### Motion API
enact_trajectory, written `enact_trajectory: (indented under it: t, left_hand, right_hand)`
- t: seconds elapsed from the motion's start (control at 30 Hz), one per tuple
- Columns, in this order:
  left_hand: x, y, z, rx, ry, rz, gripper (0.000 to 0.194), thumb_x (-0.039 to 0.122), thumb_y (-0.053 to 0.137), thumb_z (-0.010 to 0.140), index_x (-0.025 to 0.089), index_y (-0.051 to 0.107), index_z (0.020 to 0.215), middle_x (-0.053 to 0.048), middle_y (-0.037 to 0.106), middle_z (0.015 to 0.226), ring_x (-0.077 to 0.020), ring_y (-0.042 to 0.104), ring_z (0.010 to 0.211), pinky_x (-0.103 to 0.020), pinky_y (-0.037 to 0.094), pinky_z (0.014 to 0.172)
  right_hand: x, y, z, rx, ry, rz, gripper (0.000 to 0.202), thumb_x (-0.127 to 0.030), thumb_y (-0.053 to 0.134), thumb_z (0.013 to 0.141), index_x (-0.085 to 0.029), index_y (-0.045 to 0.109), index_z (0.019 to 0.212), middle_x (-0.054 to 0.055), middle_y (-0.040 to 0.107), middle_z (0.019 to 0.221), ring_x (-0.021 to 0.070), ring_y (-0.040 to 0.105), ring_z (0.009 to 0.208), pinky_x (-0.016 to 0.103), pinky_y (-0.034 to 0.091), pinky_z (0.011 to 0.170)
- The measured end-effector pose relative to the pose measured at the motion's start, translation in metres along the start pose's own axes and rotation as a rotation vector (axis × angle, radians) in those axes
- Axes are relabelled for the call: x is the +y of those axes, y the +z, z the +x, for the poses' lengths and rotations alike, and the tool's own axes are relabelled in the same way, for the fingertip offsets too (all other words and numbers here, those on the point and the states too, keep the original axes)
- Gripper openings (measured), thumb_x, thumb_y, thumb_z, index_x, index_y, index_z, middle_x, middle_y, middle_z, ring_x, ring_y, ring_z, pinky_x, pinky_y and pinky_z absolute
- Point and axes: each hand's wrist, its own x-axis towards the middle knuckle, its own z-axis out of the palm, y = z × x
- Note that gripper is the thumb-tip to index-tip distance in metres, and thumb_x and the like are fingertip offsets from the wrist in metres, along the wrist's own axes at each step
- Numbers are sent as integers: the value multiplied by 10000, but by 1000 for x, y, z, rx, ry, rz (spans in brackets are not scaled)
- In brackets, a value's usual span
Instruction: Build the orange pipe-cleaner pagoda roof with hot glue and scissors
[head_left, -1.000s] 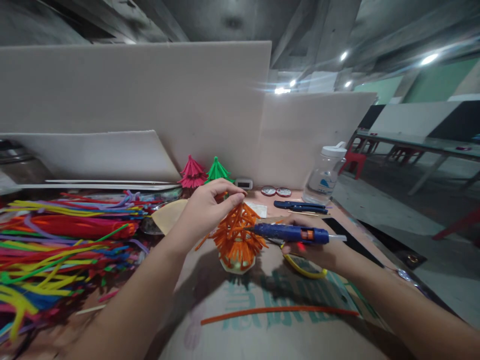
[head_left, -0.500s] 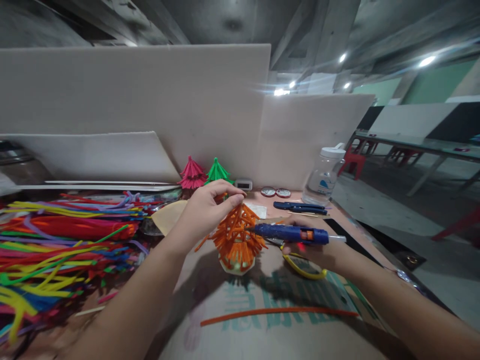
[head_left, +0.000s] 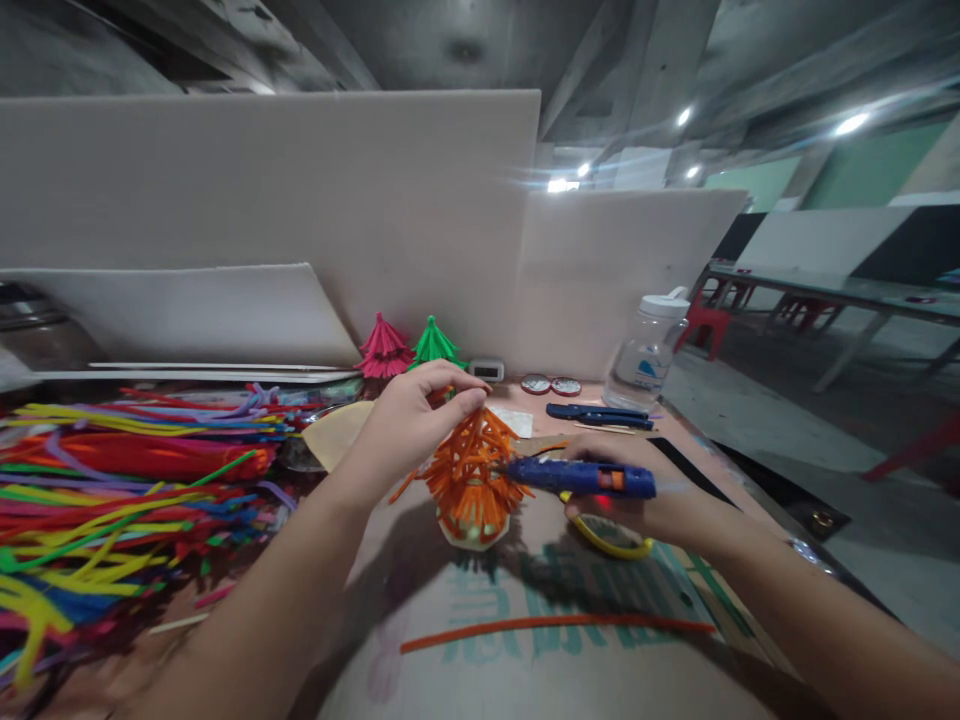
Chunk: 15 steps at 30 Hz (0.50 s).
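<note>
An orange pipe-cleaner tree (head_left: 480,470) with layered, sloping spokes stands on a pale base in front of me. Thumb and fingers of my left hand (head_left: 427,405) pinch its top. My right hand (head_left: 626,505) is wrapped round a blue hot glue gun (head_left: 585,475), which lies almost level. Its nozzle meets the right side of the tree; whether it touches the spokes is hard to tell. Under my right hand lie yellow-handled scissors (head_left: 611,540), partly hidden. A single orange pipe cleaner (head_left: 555,624) lies across the board nearest me.
Loose coloured pipe cleaners (head_left: 135,500) cover the left side. Behind stand a pink tree (head_left: 384,348) and a green tree (head_left: 436,342) against white foam boards (head_left: 262,220). Blue cutters (head_left: 600,414), round red-rimmed tins (head_left: 551,385) and a water bottle (head_left: 645,350) are at the back right.
The glue gun's rear has dipped slightly and my right hand has shifted a little round it. My left hand and the orange tree keep their place.
</note>
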Motion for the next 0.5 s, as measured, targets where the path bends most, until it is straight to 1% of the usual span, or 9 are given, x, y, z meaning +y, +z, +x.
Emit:
enact_trajectory:
  t: [0.1, 0.17, 0.23, 0.3, 0.37, 0.43, 0.5]
  left_hand:
    - [0, 0, 0, -12, -15, 0, 190, 334, 629, 881, 179, 739, 884, -44, 705, 924, -164, 632, 828, -285, 492, 784]
    - [-2, -1, 0, -24, -27, 14, 191, 344, 629, 881, 184, 734, 885, -37, 698, 916, -162, 619, 810, -286, 487, 776]
    - [-4, -1, 0, -17, -57, 24, 201, 365, 632, 879, 191, 719, 930, -31, 688, 925, -161, 603, 789, -289, 482, 757]
    - [-6, -3, 0, 31, -80, -20, 253, 402, 623, 885, 197, 679, 1023, -34, 669, 961, -165, 594, 805, -290, 477, 750]
    - [-8, -7, 0, 104, -95, -124, 316, 469, 576, 912, 202, 628, 1074, -32, 636, 932, -158, 577, 779, -275, 466, 695]
    - [-6, -13, -1, 134, -136, -249, 365, 541, 509, 934, 207, 610, 1040, -6, 559, 757, -137, 513, 640, -249, 409, 561]
    - [-2, -18, -4, 105, -202, -344, 405, 589, 485, 929, 212, 624, 976, 29, 426, 595, -122, 395, 506, -244, 301, 452]
  right_hand:
    - [2, -5, 0, -17, -12, 110, 308, -478, 775, 762, -201, 652, 819, 18, 683, 743, 166, 614, 670, 256, 446, 607]
    - [10, -6, 0, 51, 25, 231, 396, -583, 739, 757, -200, 642, 788, 26, 672, 712, 169, 609, 639, 263, 462, 583]
    - [22, -5, 1, 144, 119, 302, 432, -629, 660, 805, -197, 662, 794, 47, 692, 742, 184, 633, 670, 277, 496, 612]
    - [39, -2, 5, 207, 218, 279, 437, -606, 572, 873, -192, 694, 808, 65, 717, 812, 203, 661, 759, 298, 522, 695]
    - [58, 4, 10, 226, 282, 198, 407, -550, 540, 901, -190, 717, 835, 67, 732, 869, 217, 674, 840, 316, 527, 770]
    - [76, 10, 17, 222, 343, 146, 364, -504, 560, 884, -182, 728, 905, 72, 744, 930, 231, 682, 890, 333, 533, 790]
    - [92, 15, 28, 234, 373, 117, 326, -447, 599, 858, -162, 730, 949, 84, 753, 951, 247, 686, 905, 355, 532, 806]
